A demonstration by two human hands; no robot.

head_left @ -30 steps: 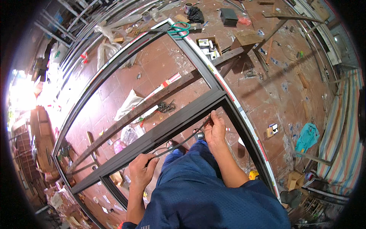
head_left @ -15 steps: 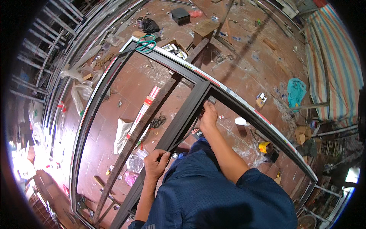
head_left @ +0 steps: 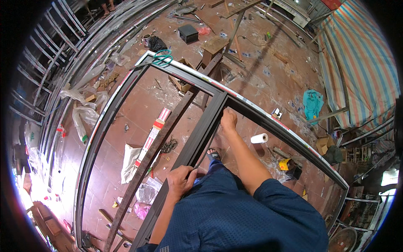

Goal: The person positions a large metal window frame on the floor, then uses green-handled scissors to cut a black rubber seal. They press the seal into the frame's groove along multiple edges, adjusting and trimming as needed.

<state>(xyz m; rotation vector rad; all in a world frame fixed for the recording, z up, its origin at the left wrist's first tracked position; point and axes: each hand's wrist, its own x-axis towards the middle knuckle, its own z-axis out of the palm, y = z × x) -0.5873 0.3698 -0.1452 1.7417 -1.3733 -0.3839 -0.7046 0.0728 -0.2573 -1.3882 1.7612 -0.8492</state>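
Observation:
A large dark grey metal frame (head_left: pixel 126 80) with white-and-red tape along its outer edge lies in front of me. A wide grooved crossbar (head_left: pixel 197 126) divides it. Along the bar's right side, a thin dark strip (head_left: pixel 206 148) bends slightly away from it. Near the bar's lower part, my left hand (head_left: pixel 180 179) is closed on the strip, thumb toward the bar. Farther up, close to where the bar meets the taped rail, my right hand (head_left: pixel 228 120) is closed at the strip's upper stretch; its fingertips are partly hidden against the bar.
A brown beam (head_left: pixel 161 138) runs beneath the frame. Green cord (head_left: pixel 162 58) loops over its far corner. On the tiled floor lie a white roll (head_left: pixel 259 138), a yellow box (head_left: pixel 286 164) and a red-and-white package (head_left: pixel 153 136). Metal bars (head_left: pixel 54 46) fill the left; a striped sheet (head_left: pixel 361 63) hangs right.
My right hand stays near the upper joint, but the small grey piece by its fingertips is no longer visible. My left hand has shifted slightly right. The whole view has tilted a little.

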